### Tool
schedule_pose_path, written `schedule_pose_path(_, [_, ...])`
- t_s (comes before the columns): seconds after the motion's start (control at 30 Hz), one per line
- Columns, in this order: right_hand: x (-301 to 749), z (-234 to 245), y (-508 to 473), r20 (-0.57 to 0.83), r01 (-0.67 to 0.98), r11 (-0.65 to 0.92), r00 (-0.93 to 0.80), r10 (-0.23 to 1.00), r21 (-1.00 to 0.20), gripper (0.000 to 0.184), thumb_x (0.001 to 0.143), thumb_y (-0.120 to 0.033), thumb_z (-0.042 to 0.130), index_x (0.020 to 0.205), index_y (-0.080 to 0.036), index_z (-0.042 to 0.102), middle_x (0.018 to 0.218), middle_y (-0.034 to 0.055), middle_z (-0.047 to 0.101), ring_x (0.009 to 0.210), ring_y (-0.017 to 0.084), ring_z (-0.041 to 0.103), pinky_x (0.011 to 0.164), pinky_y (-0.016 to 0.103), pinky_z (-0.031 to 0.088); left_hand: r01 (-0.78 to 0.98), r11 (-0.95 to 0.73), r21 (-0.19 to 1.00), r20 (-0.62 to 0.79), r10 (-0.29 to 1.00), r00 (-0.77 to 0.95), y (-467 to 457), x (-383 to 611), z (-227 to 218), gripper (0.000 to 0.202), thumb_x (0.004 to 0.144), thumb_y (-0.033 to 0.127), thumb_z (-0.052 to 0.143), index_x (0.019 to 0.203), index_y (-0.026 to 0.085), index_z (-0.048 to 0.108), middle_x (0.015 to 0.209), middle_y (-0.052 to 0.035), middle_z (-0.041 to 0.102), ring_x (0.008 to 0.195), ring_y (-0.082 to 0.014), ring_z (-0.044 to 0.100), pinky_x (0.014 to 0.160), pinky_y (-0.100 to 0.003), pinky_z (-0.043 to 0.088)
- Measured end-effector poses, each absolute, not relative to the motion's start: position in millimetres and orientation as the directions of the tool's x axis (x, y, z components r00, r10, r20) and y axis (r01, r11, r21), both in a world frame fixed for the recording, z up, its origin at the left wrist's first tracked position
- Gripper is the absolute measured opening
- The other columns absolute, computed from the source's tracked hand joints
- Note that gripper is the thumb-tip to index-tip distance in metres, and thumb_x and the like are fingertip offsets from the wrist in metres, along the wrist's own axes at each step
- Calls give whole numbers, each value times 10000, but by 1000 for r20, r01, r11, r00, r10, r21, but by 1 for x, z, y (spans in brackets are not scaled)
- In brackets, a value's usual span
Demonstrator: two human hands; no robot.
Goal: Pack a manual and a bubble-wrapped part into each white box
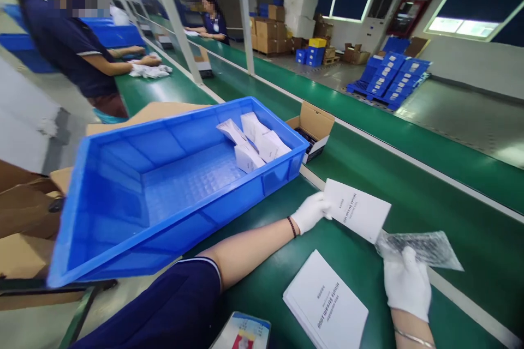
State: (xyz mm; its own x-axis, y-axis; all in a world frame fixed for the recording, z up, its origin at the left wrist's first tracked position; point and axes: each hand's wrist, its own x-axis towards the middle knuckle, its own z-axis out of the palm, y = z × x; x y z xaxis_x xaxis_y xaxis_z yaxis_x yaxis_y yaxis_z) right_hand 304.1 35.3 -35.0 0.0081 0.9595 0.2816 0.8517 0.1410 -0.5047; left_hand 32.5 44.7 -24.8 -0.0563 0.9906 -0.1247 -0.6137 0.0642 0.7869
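Note:
My left hand (pixel 310 212), in a white glove, grips the left edge of a white printed booklet (pixel 356 208) above the green work surface. In my gloved right hand (pixel 406 281) is a clear plastic bag (pixel 426 248), pinched under the thumb; what it contains is hard to make out. The bag's left end meets the booklet's lower right corner. Below, between my arms, lies a stack of booklets (pixel 327 302) with the same kind of print.
A large blue bin (pixel 184 229) on the left holds several white packets (pixel 272 147) at its far end. Behind it stands an open carton (pixel 315 125) on the green conveyor (pixel 368 158). A co-worker (pixel 77 49) handles white cloth-like items at far left; another person (pixel 213 22) sits farther back.

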Motion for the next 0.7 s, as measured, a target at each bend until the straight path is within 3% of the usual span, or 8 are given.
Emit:
schedule_pose_path(0.07, [300, -21, 34, 341, 880, 141, 24, 940, -453, 296, 827, -521, 485, 805, -225, 495, 815, 67, 448, 810, 290, 527, 757, 459, 483, -705, 81, 705, -103, 995, 12, 46, 27, -22, 283, 583, 191, 683, 854, 117, 649, 662, -16, 588, 524, -103, 480, 473, -234, 316])
schedule_pose_path(0.13, [294, -6, 35, 363, 837, 206, -9, 932, -508, 304, 800, -511, 513, 806, -207, 517, 877, 98, 504, 856, 288, 549, 797, 454, 485, -760, 143, 633, -94, 990, 108, 46, 21, -20, 286, 559, 177, 632, 841, 126, 642, 613, -1, 545, 471, -90, 416, 443, -227, 248])
schedule_pose_path(0.27, [266, 32, 53, 314, 694, 251, -38, 949, -674, 392, 872, -475, 455, 1022, -149, 612, 1004, 126, 632, 944, 275, 604, 867, 432, 502, -774, 233, 589, -65, 968, 242, 44, 15, -21, 224, 601, 212, 600, 793, 116, 662, 514, -1, 474, 418, -103, 386, 452, -243, 281])
schedule_pose_path(0.37, [223, 71, 82, 275, 651, 316, -168, 947, -690, 438, 898, -451, 486, 1203, -166, 620, 1144, 111, 677, 1035, 271, 627, 930, 419, 507, -741, 268, 616, 44, 927, 372, 41, 17, -25, 232, 641, 247, 620, 800, 92, 685, 473, -9, 471, 401, -125, 405, 446, -260, 299])
schedule_pose_path(0.43, [185, 100, 106, 289, 687, 455, -351, 891, -566, 399, 909, -352, 492, 1243, -184, 631, 1238, 115, 661, 1142, 282, 602, 1010, 424, 475, -693, 307, 652, 98, 872, 479, 40, 18, -30, 244, 635, 260, 640, 803, 89, 687, 469, -13, 496, 391, -134, 420, 430, -258, 287])
schedule_pose_path(0.5, [143, 126, 133, 254, 776, 557, -499, 829, -296, 413, 936, -246, 452, 1315, -208, 610, 1295, 123, 627, 1173, 286, 593, 1031, 434, 459, -635, 349, 689, 108, 818, 566, 40, 18, -33, 254, 619, 261, 656, 809, 96, 687, 486, -17, 532, 393, -138, 445, 424, -252, 281])
schedule_pose_path(0.6, [82, 144, 173, 180, 800, 568, -540, 822, -194, 425, 946, -210, 464, 1359, -184, 559, 1270, 141, 644, 1120, 301, 632, 969, 457, 499, -590, 387, 709, 92, 778, 621, 41, 17, -36, 266, 591, 258, 671, 803, 99, 692, 508, -18, 565, 385, -128, 450, 417, -247, 276])
schedule_pose_path(0.7, [36, 134, 206, 64, 837, 530, -526, 848, -134, 363, 961, -238, 482, 1301, -152, 580, 1196, 159, 683, 1067, 291, 663, 903, 431, 538, -593, 408, 694, 80, 775, 627, 42, 15, -36, 263, 573, 252, 682, 779, 90, 693, 503, -22, 568, 379, -116, 439, 411, -243, 259])
